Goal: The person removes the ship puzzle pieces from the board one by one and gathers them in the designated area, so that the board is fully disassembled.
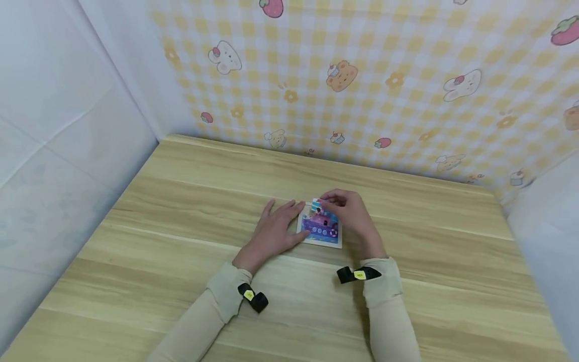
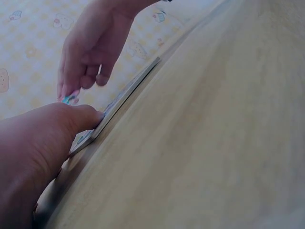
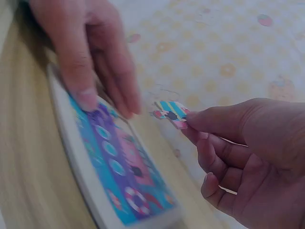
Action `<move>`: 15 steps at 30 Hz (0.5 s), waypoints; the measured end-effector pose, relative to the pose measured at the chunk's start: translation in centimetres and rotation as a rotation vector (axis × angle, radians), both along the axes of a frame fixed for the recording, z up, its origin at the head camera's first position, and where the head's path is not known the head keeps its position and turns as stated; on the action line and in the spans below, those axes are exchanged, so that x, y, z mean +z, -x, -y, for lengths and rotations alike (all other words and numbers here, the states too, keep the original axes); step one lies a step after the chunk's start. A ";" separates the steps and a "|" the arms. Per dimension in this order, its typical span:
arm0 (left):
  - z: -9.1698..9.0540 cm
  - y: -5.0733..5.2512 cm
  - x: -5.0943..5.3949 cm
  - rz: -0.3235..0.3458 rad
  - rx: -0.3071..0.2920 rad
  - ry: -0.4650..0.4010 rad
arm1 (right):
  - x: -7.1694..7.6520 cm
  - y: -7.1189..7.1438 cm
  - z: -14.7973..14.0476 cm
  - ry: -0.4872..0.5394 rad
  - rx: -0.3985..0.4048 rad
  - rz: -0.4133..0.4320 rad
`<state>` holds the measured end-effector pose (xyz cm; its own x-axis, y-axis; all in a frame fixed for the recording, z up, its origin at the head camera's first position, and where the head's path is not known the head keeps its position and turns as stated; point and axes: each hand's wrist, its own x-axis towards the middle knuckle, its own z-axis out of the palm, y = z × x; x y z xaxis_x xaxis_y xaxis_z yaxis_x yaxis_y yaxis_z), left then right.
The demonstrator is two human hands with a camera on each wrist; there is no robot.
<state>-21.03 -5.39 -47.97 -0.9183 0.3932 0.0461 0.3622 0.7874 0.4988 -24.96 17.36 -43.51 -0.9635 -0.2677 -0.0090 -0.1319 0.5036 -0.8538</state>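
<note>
A small jigsaw puzzle [image 1: 322, 236] in a pale frame lies on the table, its picture blue, purple and pink with a ring like a lifebuoy. My left hand [image 1: 277, 229] rests along its left side, fingers spread and the thumb on its surface. Between thumb and index finger my right hand [image 1: 355, 213] pinches a puzzle piece [image 3: 172, 113], striped blue and yellow with some pink, held above the puzzle's far edge. In the left wrist view my left hand [image 2: 43, 143] hides part of the puzzle [image 2: 112, 112], and only a sliver of the piece shows.
The wood-grain table [image 1: 181, 211] spreads out around both hands. A yellow checked cloth [image 1: 307, 75] with cartoon animals hangs behind its far edge. White sheeting [image 1: 59, 125] closes off the left side. A black strap [image 1: 359, 274] sits on the right wrist.
</note>
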 end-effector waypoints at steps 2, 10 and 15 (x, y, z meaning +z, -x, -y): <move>-0.1 -0.1 0.0 0.004 -0.002 0.001 | 0.1 -0.4 -1.3 -0.010 -0.024 -0.008; 0.0 -0.1 0.0 -0.020 -0.008 0.004 | -0.6 -2.1 -6.9 -0.067 -0.121 0.022; 0.1 -0.2 0.2 -0.017 -0.015 0.001 | -1.2 -2.8 -9.5 -0.102 -0.139 0.075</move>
